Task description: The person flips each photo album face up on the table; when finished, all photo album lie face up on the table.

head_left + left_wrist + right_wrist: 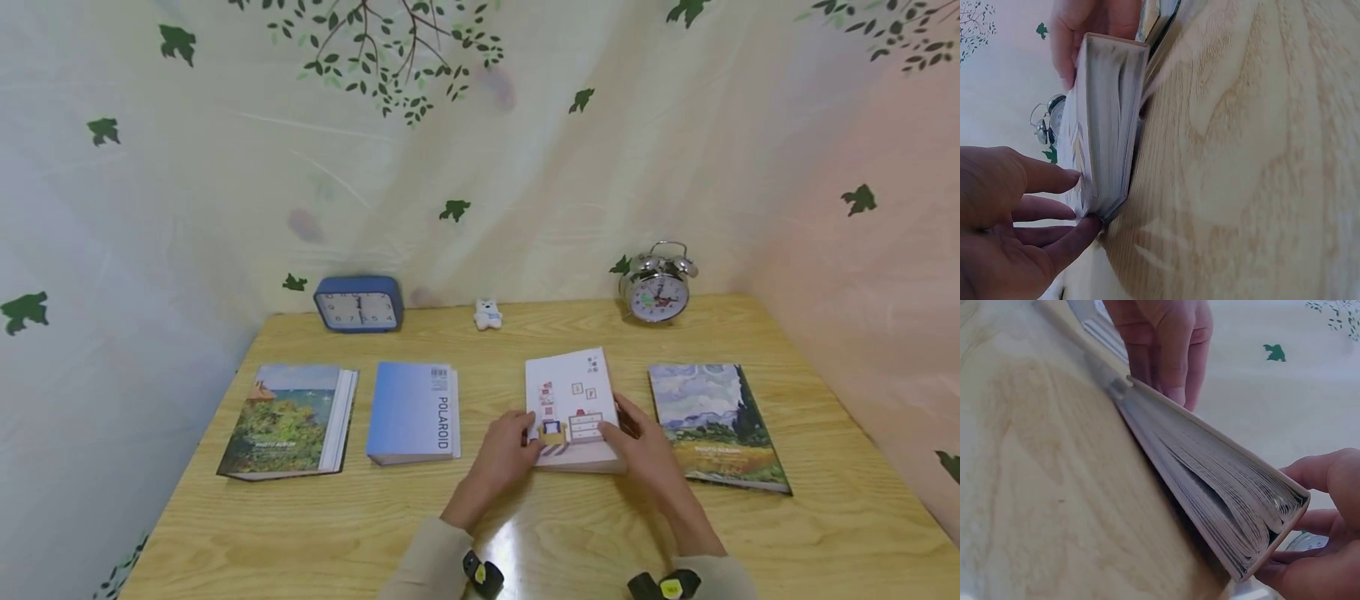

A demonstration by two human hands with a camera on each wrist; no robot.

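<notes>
Both hands hold a white photo album with drawings of a chair, a drawer chest and picture frames on its cover. My left hand grips its left edge, thumb on top and fingers along the side. At the opposite edge, my right hand has its thumb on the cover and its fingers at the thick spine. The right wrist view shows the album's page ends fanned between the covers, wide at the spine and narrow toward the left hand. In the left wrist view, the left fingertips meet the lower corner.
A blue POLAROID album and a landscape photo album lie to the left. Another painted album lies close by the right hand. Along the back stand a blue clock, a small white bear figure and a silver alarm clock.
</notes>
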